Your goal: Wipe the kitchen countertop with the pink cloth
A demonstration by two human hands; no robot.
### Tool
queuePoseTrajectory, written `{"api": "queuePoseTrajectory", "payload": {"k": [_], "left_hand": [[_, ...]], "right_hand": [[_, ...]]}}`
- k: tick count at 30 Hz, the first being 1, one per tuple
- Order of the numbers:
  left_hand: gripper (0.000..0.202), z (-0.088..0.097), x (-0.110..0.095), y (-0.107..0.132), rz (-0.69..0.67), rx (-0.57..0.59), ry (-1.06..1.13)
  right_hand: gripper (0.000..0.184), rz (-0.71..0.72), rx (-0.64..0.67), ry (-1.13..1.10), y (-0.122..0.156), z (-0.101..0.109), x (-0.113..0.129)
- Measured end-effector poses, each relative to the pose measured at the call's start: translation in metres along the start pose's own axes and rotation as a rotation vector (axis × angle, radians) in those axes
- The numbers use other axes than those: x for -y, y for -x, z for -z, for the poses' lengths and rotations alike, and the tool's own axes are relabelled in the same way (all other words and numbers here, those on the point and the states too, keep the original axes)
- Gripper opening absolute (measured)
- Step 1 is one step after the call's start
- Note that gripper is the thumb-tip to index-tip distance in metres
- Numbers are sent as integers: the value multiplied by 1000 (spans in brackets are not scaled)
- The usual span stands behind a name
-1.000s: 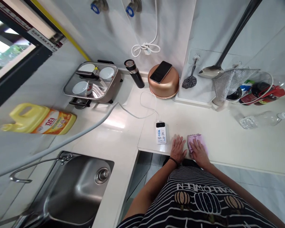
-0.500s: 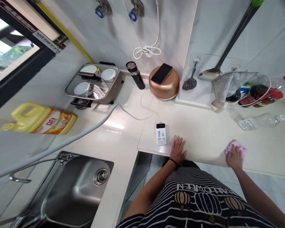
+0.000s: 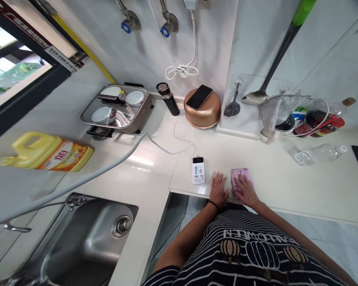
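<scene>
My right hand [image 3: 246,191] has a pink cloth [image 3: 247,175] in its hold, pressing it down on the white countertop [image 3: 274,178] with the fingers over it. Just to the left, my left hand [image 3: 219,190] lies open and flat near the counter's front edge, with nothing in it. A white power bank [image 3: 198,171] with a dark display lies left of that hand, and a white cable [image 3: 183,140] is plugged into its far end.
Along the back stand an electric pan [image 3: 128,124], a black flask [image 3: 173,106] and a copper-coloured pot [image 3: 204,117] with a phone [image 3: 199,97] on top. A clear bottle [image 3: 323,152] lies at right. A sink [image 3: 86,238] and yellow detergent jug [image 3: 47,153] are at left.
My right hand has swept the pink cloth leftward along the counter, from the right to beside my left hand. The cloth lies flatter now. My left hand has stayed on the counter.
</scene>
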State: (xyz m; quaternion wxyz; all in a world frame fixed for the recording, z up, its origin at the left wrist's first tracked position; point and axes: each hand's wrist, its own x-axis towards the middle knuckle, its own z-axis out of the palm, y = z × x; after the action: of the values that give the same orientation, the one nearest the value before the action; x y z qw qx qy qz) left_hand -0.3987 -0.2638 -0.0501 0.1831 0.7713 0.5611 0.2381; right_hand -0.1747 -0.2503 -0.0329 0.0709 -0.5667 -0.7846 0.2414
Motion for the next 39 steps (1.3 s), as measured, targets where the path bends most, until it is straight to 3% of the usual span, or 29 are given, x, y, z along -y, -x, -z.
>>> {"api": "queuePoseTrajectory", "payload": {"k": [3, 7, 12, 15, 19, 24, 27, 32, 39], "left_hand": [[51, -3, -14, -6, -8, -6, -30], [55, -20, -45, -26, -172, 72, -15], [72, -44, -62, -52, -217, 145, -43], [71, -49, -57, -66, -169, 134, -65], [73, -43, -44, -99, 21, 79, -64], [74, -17, -12, -151, 262, 32, -35], [75, 1, 10, -166, 362, 25, -60], [75, 15, 19, -151, 467, 95, -198], [78, 5, -5, -57, 368, 124, -293]], "right_hand": [[71, 30, -57, -163, 5, 12, 0], [68, -166, -289, -243, 18, 35, -23], [64, -299, -378, -230, 47, 45, -46], [64, -331, -409, -203, 65, 42, -55], [62, -387, -405, -228, 86, 39, -64], [63, -433, -397, -240, 106, 42, -75], [63, -464, -394, -234, 116, 45, -81], [68, -541, -365, -271, 128, 48, -87], [71, -576, -381, -272, 133, 59, -104]]}}
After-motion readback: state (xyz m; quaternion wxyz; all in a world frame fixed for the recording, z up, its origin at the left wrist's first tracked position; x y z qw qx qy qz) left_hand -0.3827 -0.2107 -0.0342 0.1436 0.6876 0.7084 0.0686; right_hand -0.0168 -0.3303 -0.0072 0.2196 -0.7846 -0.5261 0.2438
